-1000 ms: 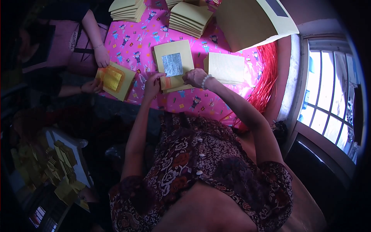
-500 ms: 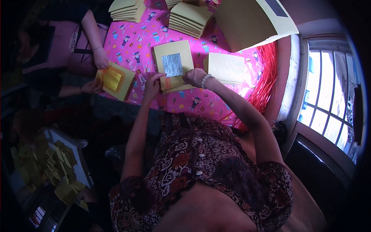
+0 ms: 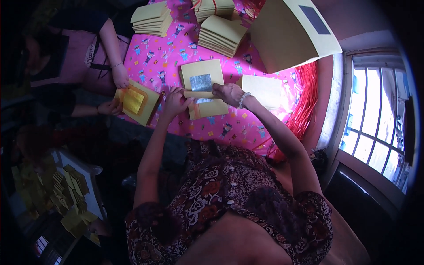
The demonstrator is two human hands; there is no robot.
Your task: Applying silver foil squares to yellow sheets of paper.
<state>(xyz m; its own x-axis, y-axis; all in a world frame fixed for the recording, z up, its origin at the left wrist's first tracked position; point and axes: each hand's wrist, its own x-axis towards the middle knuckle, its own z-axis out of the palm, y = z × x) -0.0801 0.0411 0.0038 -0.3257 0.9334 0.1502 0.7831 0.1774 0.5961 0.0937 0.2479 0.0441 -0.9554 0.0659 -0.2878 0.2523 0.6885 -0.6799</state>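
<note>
A small stack of yellow joss paper (image 3: 212, 110) with silver foil squares lies on the pink table in front of me. The near edge of its top sheet (image 3: 201, 67) is lifted and curled back over its foil square. My left hand (image 3: 175, 103) pinches the left end of the curled edge. On its right end, my right hand (image 3: 229, 93), with a beaded bracelet at the wrist, has its fingers closed. Under the lifted edge, part of another silver square and an orange-red patch show on the sheet below.
Another person's hands (image 3: 115, 106) hold yellow paper with a gold square (image 3: 132, 101) at the left. Stacks of folded yellow paper (image 3: 221, 35) stand at the back. A large yellow sheet (image 3: 287, 39), a pale stack (image 3: 263, 91) and red strands (image 3: 304, 106) lie right.
Both my hands have lifted the top sheet's near edge and curled it away from me, baring foil on the sheet below. The whole scene sits slightly lower in view.
</note>
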